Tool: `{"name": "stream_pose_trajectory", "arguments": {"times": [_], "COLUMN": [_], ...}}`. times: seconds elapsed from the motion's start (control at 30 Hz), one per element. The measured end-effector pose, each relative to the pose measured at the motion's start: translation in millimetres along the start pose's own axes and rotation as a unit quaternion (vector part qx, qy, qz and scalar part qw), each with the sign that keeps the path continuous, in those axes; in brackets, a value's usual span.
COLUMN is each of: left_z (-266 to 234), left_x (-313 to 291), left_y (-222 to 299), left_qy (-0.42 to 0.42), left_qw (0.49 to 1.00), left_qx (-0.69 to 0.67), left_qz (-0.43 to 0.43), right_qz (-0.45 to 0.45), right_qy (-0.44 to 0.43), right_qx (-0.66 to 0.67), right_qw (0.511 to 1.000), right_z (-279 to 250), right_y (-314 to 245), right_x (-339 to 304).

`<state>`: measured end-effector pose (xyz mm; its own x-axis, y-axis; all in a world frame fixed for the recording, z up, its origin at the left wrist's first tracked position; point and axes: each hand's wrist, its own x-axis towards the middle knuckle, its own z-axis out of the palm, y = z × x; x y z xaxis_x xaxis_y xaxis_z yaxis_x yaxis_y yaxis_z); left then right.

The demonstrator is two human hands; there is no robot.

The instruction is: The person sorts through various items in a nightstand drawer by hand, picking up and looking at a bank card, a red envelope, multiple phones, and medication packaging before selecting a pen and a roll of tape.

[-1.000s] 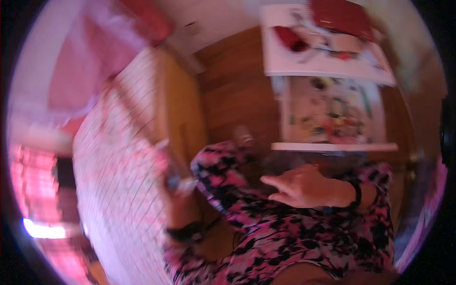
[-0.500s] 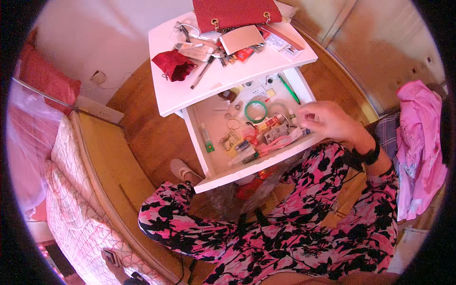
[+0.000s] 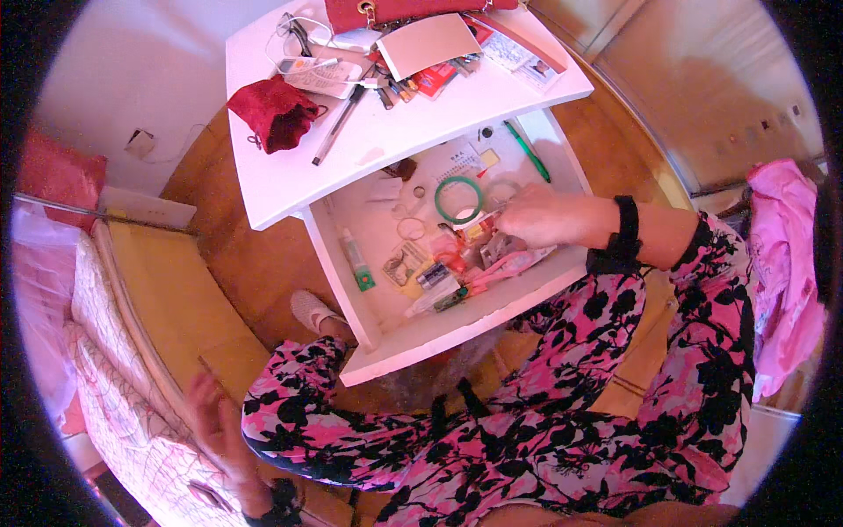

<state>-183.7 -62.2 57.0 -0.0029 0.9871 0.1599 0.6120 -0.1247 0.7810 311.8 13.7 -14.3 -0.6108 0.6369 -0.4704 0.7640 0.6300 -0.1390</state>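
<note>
The right hand (image 3: 543,216) reaches into the open white drawer (image 3: 413,338) of a small bedside table, palm down, with the fingers curled over the clutter at the middle of the drawer. Whether the fingertips pinch anything cannot be told, since the hand covers them. Just left of its fingertips lies a green bangle (image 3: 458,199), flat on the drawer floor and seemingly apart from the hand. Directly under and in front of the hand sits a heap of small pink and red items (image 3: 492,262), whose longer pieces lie slantwise, running from the hand down toward the drawer's near-left corner. Beyond the knuckles, toward the drawer's far right corner, a green pen (image 3: 528,151) lies with its long axis slanting away from the hand, its lower end nearest the wrist. Well left of the hand, along the drawer's left wall, a small tube with a green cap (image 3: 357,261) points its cap toward the drawer front.

The left hand (image 3: 213,420) is blurred, low at the left, over the edge of a bed (image 3: 132,413), well away from the drawer; its fingers look spread and it holds nothing that shows.

On the tabletop (image 3: 272,180) behind the drawer lie a dark red pouch (image 3: 274,110) and a long dark pen (image 3: 338,126) pointing diagonally.
</note>
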Motion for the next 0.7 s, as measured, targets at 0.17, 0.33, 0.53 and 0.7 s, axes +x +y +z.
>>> {"name": "stream_pose_trajectory", "arguments": {"times": [0.17, 0.33, 0.53, 0.7], "left_z": [91, 133, 165, 176], "left_x": [26, 51, 59, 58], "left_y": [55, 76, 83, 81], "left_qy": [-0.226, -0.345, -0.330, -0.316], "left_qw": [0.972, 0.878, 0.795, 0.777], "left_qx": [-0.067, -0.276, -0.475, -0.511], "left_qz": [0.004, -0.185, -0.184, -0.188], "right_qz": [0.043, 0.109, 0.033, -0.049], "right_qy": [0.001, 0.125, 0.119, 0.086], "right_qx": [0.042, 0.338, 0.470, 0.504], "right_qw": [0.998, 0.927, 0.874, 0.858], "right_z": [-5, -49, -80, -88], "right_y": [6, 5, -56, -82], "right_x": [-6, -11, 19, 37]}}
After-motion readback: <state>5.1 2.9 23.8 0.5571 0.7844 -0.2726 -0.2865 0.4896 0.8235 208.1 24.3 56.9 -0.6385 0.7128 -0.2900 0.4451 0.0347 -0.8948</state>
